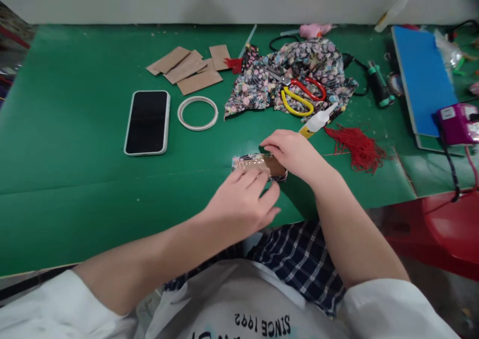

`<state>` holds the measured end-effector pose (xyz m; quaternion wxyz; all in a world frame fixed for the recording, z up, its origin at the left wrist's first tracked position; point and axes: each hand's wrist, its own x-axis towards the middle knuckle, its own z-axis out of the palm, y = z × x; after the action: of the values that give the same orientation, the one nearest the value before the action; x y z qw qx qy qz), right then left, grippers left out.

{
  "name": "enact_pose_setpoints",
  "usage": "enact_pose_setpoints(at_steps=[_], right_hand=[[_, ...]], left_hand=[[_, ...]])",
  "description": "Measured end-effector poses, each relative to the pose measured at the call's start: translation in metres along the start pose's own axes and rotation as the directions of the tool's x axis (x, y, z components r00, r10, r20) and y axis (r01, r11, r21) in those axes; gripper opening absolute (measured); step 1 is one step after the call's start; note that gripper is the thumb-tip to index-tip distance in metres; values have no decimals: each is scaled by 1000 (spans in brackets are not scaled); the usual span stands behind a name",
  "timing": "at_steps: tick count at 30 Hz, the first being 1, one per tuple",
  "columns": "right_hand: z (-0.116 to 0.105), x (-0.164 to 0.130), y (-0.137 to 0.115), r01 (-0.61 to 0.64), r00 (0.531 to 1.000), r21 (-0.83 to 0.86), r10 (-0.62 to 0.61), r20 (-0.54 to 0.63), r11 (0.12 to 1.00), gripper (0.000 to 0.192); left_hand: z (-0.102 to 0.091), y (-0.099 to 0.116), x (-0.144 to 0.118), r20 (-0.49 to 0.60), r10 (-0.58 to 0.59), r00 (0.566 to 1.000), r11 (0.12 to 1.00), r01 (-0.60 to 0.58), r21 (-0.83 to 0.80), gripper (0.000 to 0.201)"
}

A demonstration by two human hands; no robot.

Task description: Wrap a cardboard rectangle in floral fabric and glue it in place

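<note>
A small cardboard strip (276,167) lies on the green table, with floral fabric along its edges and a shiny clear film, perhaps tape or glue, over its left part. My left hand (245,196) is over the near side of the strip, its fingers apart and bent, touching or just above it. My right hand (294,154) is at the strip's far right corner. Its fingers are bent together at the fabric edge; the exact contact is partly hidden under the hand. A glue bottle (314,124) with a white nozzle lies just beyond my right hand.
Beyond are scissors (295,89) on floral fabric (258,87), cardboard pieces (200,82), a tape roll (180,113) and a phone (147,123). To the right lie red threads (357,147), a green-black tool (379,84), a blue board (424,79) and a purple device (458,124).
</note>
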<state>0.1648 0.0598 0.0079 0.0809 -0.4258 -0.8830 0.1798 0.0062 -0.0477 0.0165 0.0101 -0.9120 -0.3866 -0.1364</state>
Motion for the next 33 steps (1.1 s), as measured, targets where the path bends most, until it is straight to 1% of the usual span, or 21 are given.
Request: enact_pose_setpoints(at_steps=[2, 3, 6, 10, 16, 23, 27, 33], right_hand=[[-1, 9, -4, 5, 998, -24, -3, 55, 1000, 26], [-1, 12, -5, 9, 997, -28, -7, 78, 1000, 26], [-1, 18, -9, 19, 992, -15, -17, 122, 1000, 24], [-2, 20, -9, 3, 990, 29, -7, 141, 1000, 22], [-1, 18, -9, -6, 988, 81, -6, 157, 997, 19], [5, 17, -8, 0, 992, 123, -16, 129, 992, 11], [10, 16, -8, 23, 991, 93, -35, 129, 995, 13], [12, 14, -10, 113, 985, -12, -110, 136, 994, 16]], left_hand=[[2, 14, 2, 49, -23, 999, 999, 21, 40, 50], [4, 17, 4, 70, -42, 997, 998, 38, 55, 57], [11, 17, 7, 75, -83, 994, 994, 77, 78, 65], [16, 11, 9, 27, -76, 997, 996, 75, 52, 60], [21, 14, 8, 67, -63, 996, 998, 62, 23, 60], [22, 14, 10, 101, -78, 992, 996, 74, 39, 62], [21, 15, 11, 107, -76, 991, 996, 71, 49, 61], [20, 14, 12, 118, -78, 990, 996, 71, 60, 62]])
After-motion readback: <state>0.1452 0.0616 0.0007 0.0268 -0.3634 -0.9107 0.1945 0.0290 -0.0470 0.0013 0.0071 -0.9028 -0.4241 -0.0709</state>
